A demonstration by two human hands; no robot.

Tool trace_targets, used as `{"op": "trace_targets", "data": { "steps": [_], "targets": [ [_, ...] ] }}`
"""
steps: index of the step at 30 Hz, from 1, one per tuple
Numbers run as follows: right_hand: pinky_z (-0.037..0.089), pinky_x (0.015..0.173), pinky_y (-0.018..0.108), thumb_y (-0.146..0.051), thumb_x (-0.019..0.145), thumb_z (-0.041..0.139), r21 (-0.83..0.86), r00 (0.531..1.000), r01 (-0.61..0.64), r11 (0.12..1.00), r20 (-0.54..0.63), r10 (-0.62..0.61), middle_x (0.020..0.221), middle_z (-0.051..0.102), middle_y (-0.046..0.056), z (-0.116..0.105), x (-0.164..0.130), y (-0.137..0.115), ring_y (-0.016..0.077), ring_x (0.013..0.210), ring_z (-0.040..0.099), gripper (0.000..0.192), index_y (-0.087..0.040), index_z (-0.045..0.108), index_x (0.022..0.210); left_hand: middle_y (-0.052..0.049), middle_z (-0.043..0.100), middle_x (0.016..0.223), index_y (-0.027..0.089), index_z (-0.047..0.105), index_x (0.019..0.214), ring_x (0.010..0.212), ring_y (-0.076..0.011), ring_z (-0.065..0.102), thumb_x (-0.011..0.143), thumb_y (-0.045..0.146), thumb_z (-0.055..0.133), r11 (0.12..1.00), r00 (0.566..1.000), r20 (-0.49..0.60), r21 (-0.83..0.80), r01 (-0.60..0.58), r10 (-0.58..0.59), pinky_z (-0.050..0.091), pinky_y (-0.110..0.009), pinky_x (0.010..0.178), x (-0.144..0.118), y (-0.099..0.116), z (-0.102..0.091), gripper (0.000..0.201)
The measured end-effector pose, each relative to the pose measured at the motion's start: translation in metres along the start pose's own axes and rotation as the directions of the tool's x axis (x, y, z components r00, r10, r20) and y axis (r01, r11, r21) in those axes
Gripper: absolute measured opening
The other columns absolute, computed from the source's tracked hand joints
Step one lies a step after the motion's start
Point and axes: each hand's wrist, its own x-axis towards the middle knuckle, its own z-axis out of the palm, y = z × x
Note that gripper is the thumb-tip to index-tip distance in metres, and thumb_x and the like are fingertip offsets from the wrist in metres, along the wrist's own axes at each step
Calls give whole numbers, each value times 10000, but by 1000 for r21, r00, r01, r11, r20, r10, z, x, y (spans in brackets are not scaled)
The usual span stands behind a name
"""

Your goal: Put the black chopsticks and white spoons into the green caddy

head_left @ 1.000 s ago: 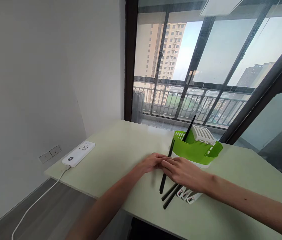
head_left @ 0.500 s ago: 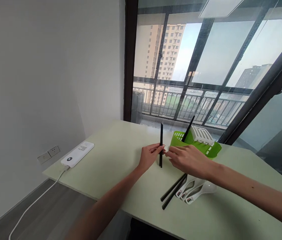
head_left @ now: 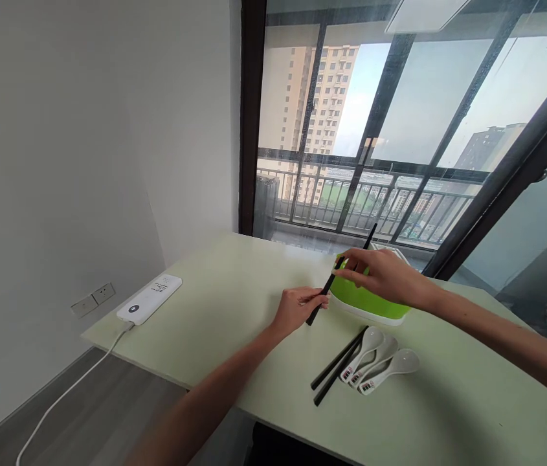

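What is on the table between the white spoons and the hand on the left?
In the head view, two black chopsticks lie right beside the white spoons. From them to the left hand, only bare table shows.

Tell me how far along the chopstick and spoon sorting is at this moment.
One chopstick already stands in the green holder. Another chopstick is in hand: the right hand grips its upper end above the holder, and the left hand touches its lower end. Two chopsticks and three white spoons lie on the table.
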Motion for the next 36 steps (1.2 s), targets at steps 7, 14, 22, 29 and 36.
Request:
{"op": "trace_targets", "data": {
  "steps": [7, 14, 22, 29, 36],
  "targets": [
    [505, 675, 342, -666, 969, 458, 169, 997, -9, 986, -75, 21, 746, 768, 14, -9, 0, -10, 215, 655, 720, 469, -251, 673, 937, -68, 807, 916, 182, 832, 926, 819, -220, 756, 864, 490, 717, 995, 998, -16, -84, 57, -59, 605, -328, 838, 1, -1, 1, 335],
    [456, 611, 292, -649, 960, 504, 183, 994, -46, 982, -87, 63, 697, 749, -8, -10, 0, -13, 182, 619, 700, 455, -247, 703, 884, -76, 809, 877, 159, 823, 930, 845, -241, 765, 867, 513, 719, 992, 997, 12, -100, 75, -74, 601, -339, 851, 0, -6, -1, 375],
    [484, 563, 311, -713, 861, 583, 239, 954, -151, 959, -220, 205, 743, 775, 66, -58, 8, 7, 188, 594, 674, 530, -208, 735, 911, -141, 716, 1239, 171, 611, 1250, 973, -202, 714, 995, 686, 392, 982, 986, -128, -165, 89, -110, 535, -333, 871, 7, -16, -6, 615],
    [488, 581, 342, -598, 872, 662, 225, 816, -276, 935, -459, 351, 747, 771, 111, -122, 15, 26, 186, 582, 652, 444, -168, 762, 927, -125, 657, 1113, 173, 551, 1070, 853, -180, 690, 973, 747, 300, 934, 915, -198, -138, 329, -351, 506, -312, 740, 11, -45, -7, 634],
    [472, 610, 304, -453, 945, 643, 128, 805, -394, 910, -430, 409, 757, 782, 92, -109, 35, 65, 182, 613, 682, 313, -161, 747, 992, -100, 654, 1034, 165, 591, 992, 815, -180, 677, 924, 799, 354, 921, 911, -139, -83, 379, -388, 489, -313, 708, 9, -54, -8, 680]
  ]
}}
